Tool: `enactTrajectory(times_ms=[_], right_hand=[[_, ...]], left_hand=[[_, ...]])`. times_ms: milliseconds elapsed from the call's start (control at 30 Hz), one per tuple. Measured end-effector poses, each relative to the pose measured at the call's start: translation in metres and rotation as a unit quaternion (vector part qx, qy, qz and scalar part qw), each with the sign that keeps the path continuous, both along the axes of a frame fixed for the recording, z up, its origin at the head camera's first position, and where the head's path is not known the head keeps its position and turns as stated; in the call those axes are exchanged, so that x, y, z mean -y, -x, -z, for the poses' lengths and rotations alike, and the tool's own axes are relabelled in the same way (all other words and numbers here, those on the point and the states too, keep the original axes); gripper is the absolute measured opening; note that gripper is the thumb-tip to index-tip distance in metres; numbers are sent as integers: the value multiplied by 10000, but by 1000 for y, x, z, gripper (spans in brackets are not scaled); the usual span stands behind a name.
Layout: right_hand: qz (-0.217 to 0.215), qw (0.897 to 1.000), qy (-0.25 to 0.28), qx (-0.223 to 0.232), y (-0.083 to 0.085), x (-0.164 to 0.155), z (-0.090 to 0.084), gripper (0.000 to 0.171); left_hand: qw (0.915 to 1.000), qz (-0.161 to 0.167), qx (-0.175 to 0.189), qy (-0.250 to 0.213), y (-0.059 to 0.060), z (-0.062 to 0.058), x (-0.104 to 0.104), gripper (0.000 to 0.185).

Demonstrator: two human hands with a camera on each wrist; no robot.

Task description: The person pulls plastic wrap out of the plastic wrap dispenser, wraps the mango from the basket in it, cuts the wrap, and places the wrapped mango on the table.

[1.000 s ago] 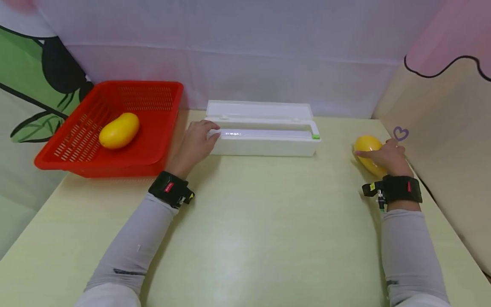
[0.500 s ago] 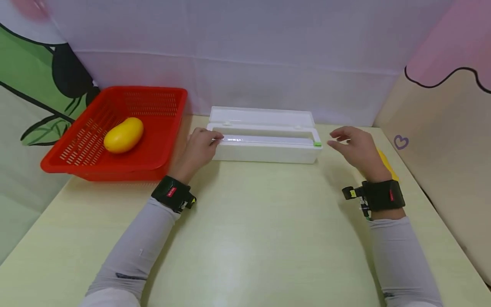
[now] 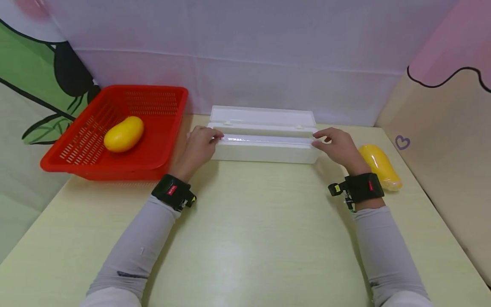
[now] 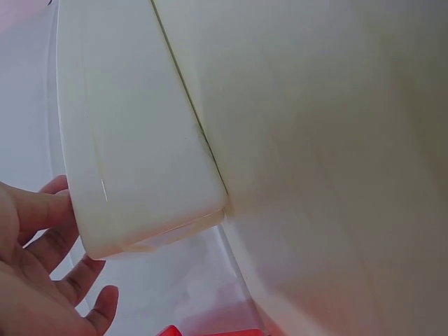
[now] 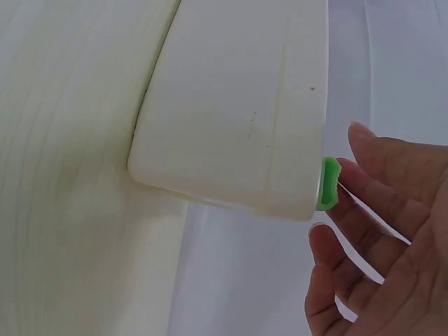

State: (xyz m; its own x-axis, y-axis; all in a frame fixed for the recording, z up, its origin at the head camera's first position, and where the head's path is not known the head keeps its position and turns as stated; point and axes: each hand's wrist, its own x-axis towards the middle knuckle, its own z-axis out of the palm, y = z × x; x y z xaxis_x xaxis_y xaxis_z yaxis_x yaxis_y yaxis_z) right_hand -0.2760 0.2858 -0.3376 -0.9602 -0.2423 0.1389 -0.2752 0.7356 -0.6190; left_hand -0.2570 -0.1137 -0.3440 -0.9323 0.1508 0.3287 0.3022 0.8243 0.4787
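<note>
A long white cling film dispenser (image 3: 264, 152) stands at the back of the table, its lid (image 3: 262, 115) raised and clear film (image 3: 264, 139) along its top. My left hand (image 3: 199, 147) grips its left end, thumb on the top front edge (image 4: 31, 252); whether it also pinches film is unclear. My right hand (image 3: 339, 147) is at the right end, thumb and fingers apart around the green cutter slider (image 5: 329, 183). Behind my right wrist lies a shiny yellow mango (image 3: 381, 166), seemingly wrapped in film.
A red plastic basket (image 3: 165, 164) stands at the back left, with another yellow mango (image 3: 124, 134) inside. Pale cloth (image 3: 268, 76) hangs close behind the dispenser. The light wooden table (image 3: 249, 226) stretches toward me, and a side panel (image 3: 441, 162) borders it on the right.
My right hand has let go of the mango at the right and moved left to the dispenser's right end. The left hand has stayed at the dispenser's left end.
</note>
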Motion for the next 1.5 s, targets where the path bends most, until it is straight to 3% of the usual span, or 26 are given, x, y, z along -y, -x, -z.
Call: enactTrajectory(times_ms=[500, 833, 1167, 1333, 1500], right_hand=[[-203, 9985, -205, 472, 2, 7, 12, 38], [8, 9998, -7, 218, 4, 10, 16, 32], [325, 9993, -194, -57, 3, 21, 13, 29], [405, 9991, -97, -126, 3, 24, 12, 28], [477, 9975, -92, -508, 5, 28, 11, 26]], left_hand=[[9998, 75, 130, -157, -1, 2, -2, 24], [9996, -14, 161, -245, -1, 2, -1, 23], [9992, -69, -372, -138, -2, 2, 2, 17], [9987, -96, -467, -174, -2, 0, 2, 17], [9987, -92, -482, -126, -2, -1, 2, 21]])
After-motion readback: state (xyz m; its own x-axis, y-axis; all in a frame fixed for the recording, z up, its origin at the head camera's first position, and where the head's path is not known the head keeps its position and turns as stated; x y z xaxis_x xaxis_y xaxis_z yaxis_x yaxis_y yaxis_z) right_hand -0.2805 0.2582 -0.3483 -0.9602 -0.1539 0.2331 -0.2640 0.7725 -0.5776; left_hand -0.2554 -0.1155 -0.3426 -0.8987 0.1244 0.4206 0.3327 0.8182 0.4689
